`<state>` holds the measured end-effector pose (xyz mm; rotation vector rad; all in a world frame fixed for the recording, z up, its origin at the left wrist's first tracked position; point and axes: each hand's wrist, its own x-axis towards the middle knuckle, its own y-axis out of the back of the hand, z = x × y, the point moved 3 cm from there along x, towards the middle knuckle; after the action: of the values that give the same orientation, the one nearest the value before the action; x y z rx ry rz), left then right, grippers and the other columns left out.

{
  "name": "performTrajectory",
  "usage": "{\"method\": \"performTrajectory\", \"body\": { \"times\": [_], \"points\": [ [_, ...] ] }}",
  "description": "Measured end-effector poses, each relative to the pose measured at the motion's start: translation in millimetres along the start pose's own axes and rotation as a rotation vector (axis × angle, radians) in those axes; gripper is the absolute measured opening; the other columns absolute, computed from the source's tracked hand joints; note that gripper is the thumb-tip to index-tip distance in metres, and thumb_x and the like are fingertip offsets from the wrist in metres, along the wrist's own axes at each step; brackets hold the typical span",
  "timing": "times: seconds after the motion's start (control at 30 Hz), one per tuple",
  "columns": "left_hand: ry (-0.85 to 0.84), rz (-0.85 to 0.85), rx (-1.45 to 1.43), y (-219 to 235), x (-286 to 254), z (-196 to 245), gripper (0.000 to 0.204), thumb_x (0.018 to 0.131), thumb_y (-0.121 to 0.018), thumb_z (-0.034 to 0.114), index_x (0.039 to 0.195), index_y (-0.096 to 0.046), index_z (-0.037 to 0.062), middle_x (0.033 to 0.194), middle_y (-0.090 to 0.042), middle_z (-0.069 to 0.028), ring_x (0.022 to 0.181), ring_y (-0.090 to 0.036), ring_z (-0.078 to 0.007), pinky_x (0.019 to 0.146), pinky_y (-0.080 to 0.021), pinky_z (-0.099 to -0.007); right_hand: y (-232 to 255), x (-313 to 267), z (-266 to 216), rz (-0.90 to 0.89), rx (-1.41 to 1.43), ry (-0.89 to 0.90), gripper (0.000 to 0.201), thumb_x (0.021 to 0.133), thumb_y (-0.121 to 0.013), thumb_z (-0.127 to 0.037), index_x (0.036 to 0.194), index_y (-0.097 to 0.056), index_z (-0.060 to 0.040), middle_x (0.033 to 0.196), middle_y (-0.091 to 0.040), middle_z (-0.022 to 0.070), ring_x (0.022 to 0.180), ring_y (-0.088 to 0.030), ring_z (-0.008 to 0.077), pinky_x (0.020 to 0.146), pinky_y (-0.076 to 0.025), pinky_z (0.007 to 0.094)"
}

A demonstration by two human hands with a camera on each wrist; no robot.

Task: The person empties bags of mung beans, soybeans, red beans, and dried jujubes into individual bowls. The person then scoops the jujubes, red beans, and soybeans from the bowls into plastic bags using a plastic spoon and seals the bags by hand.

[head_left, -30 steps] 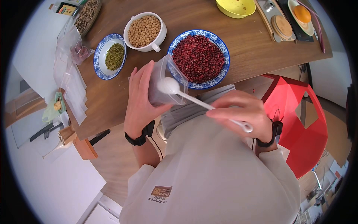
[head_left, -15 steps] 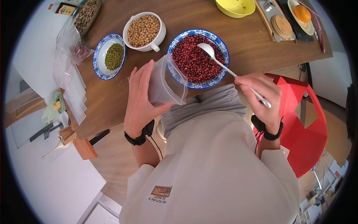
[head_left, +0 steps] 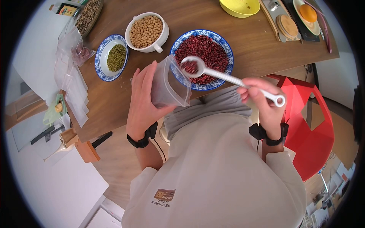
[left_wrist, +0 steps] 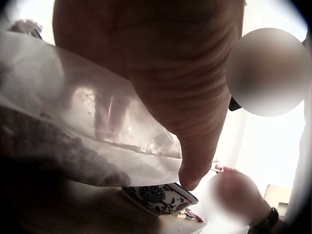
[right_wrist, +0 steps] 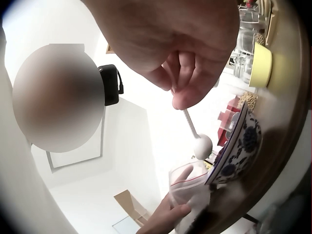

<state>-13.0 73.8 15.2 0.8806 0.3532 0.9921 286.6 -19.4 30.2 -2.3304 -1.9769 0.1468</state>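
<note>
The left hand holds a clear zip bag by its side, its mouth open toward the bowl; red beans show through the bag in the left wrist view. In the right hand the handle of a white spoon is pinched. The spoon's bowl, with red beans in it, is over the left edge of the blue-and-white bowl of red beans, close to the bag's mouth. From the right wrist view, the spoon is just above the bag.
A white cup of chickpeas and a small dish of green beans stand left of the bowl. Behind are a yellow bowl and an orange on a plate. Flat plastic bags lie at the table's left edge; a red chair is at right.
The spoon was empty over the bag, then dipped into the red beans; now it is lifted with beans and has moved left toward the bag. The left hand and bag have stayed put.
</note>
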Motion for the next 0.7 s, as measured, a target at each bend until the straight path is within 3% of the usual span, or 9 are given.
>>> {"method": "performTrajectory", "body": {
  "times": [0.07, 0.13, 0.27, 0.47, 0.63, 0.7],
  "points": [
    [-0.009, 0.000, 0.013, 0.5, 0.1, 0.0, 0.115, 0.060, -0.095, 0.019, 0.158, -0.036, 0.0071, 0.153, -0.046, -0.0184, 0.143, -0.043, -0.0413, 0.117, -0.037, -0.0498, -11.3, -1.6, -1.3, -0.126, -0.043, -0.002, 0.022, 0.097, -0.069, -0.001, 0.118, -0.074, 0.0042, 0.097, -0.078, 0.0146, 0.082, -0.072, 0.0157, 0.072, -0.059, 0.0275],
    [-0.019, 0.000, 0.026, 0.9, 0.1, 0.1, 0.115, 0.060, -0.095, 0.018, 0.158, -0.036, 0.0073, 0.153, -0.046, -0.0183, 0.143, -0.043, -0.0407, 0.117, -0.037, -0.0494, -23.7, 4.1, -4.5, -0.330, -0.234, 0.308, 0.024, 0.091, -0.074, 0.002, 0.114, -0.076, -0.0009, 0.097, -0.077, 0.0117, 0.083, -0.073, 0.0184, 0.071, -0.057, 0.0296],
    [-0.015, 0.001, 0.029, 0.3, -0.2, -0.6, 0.115, 0.060, -0.095, 0.018, 0.159, -0.036, 0.0078, 0.153, -0.047, -0.0180, 0.143, -0.042, -0.0413, 0.118, -0.037, -0.0498, -41.7, 2.1, -11.4, -0.419, -0.355, 0.431, 0.014, 0.089, -0.075, -0.001, 0.103, -0.077, -0.0003, 0.098, -0.076, 0.0122, 0.082, -0.072, 0.0243, 0.071, -0.056, 0.0343],
    [-0.012, 0.013, 0.038, 1.2, -0.9, -0.1, 0.116, 0.060, -0.095, 0.019, 0.159, -0.036, 0.0077, 0.151, -0.050, -0.0180, 0.144, -0.041, -0.0428, 0.119, -0.035, -0.0508, -0.5, 9.2, -18.3, -0.348, -0.342, 0.328, 0.017, 0.089, -0.076, -0.002, 0.105, -0.078, -0.0013, 0.101, -0.075, 0.0119, 0.084, -0.070, 0.0212, 0.069, -0.054, 0.0317],
    [-0.033, 0.013, 0.069, 0.8, 0.0, -0.1, 0.116, 0.060, -0.095, 0.022, 0.158, -0.036, 0.0073, 0.151, -0.050, -0.0185, 0.143, -0.042, -0.0440, 0.118, -0.035, -0.0514, 22.4, 14.7, -20.2, 0.009, -0.509, 0.216, 0.021, 0.091, -0.072, 0.003, 0.111, -0.078, -0.0019, 0.101, -0.076, 0.0109, 0.086, -0.070, 0.0199, 0.074, -0.054, 0.0297],
    [-0.016, 0.009, 0.051, 0.5, -0.2, -0.4, 0.116, 0.060, -0.095, 0.022, 0.158, -0.036, 0.0071, 0.152, -0.049, -0.0188, 0.143, -0.042, -0.0449, 0.118, -0.036, -0.0522, 23.0, 15.9, -18.0, 0.002, -0.535, 0.208, 0.021, 0.092, -0.072, 0.002, 0.112, -0.078, -0.0016, 0.100, -0.076, 0.0110, 0.086, -0.071, 0.0199, 0.075, -0.054, 0.0293]
  ]
}}
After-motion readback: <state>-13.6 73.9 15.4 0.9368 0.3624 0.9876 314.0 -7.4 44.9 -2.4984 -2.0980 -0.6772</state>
